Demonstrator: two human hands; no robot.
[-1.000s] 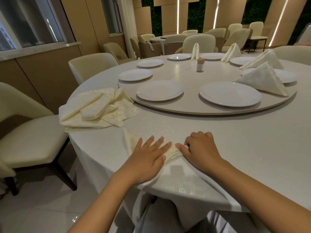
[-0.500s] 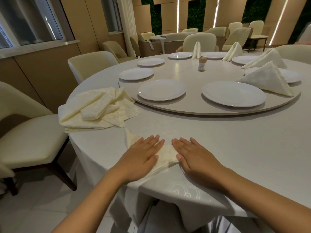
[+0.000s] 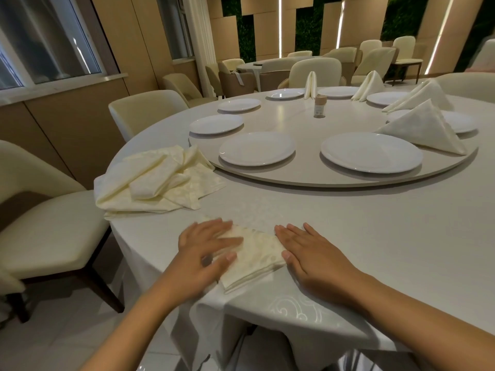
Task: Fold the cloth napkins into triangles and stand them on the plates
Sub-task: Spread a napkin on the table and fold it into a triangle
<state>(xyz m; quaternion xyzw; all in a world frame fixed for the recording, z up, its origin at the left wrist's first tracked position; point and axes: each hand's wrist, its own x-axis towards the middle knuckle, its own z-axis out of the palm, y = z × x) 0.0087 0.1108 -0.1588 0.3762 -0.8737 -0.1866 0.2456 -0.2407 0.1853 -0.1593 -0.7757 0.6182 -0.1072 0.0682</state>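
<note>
hands (image 3: 206, 250) spread apart, more of napkin (image 3: 254, 253) uncovered

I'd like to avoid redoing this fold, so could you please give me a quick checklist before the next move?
1. Cream cloth napkin lies flat on the white tablecloth: ok.
2. Left hand presses its left part, fingers straight: ok.
3. Right hand flat at its right edge: ok.
4. Layered edges aligned at the near corner: cannot tell.
5. Napkin clear of the table edge: not ok, the near corner sits at the rim.
6. Bare round white plate on the turntable, free for the napkin: ok.
</note>
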